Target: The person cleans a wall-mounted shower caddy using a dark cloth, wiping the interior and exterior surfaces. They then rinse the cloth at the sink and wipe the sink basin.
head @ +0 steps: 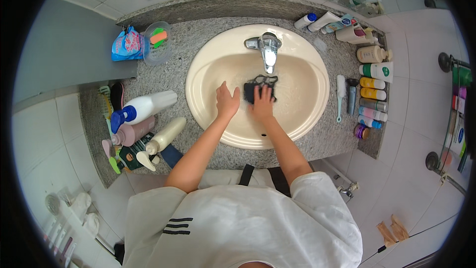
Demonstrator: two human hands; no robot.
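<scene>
In the cream oval sink basin (223, 63) lies a wet black item (253, 92), apparently fabric, with thin dark straps or mesh at its far end. My right hand (263, 102) rests on its near part, fingers spread over the top; I see no grip around it. To the left, my left hand (227, 102) hovers over the basin, thumb and fingers apart, holding nothing and not touching the black item. The chrome faucet (269, 52) reaches out just beyond the item. Around it the basin surface looks wet and rippled.
Pump bottles, including a white bottle (152, 106) with a blue pump, crowd the left of the granite counter (208, 160). Behind them stand a blue pouch (127, 46) and a clear plastic tub (163, 54). Tubes, a toothbrush-like brush (340, 96) and a yellow tube (373, 93) line the right.
</scene>
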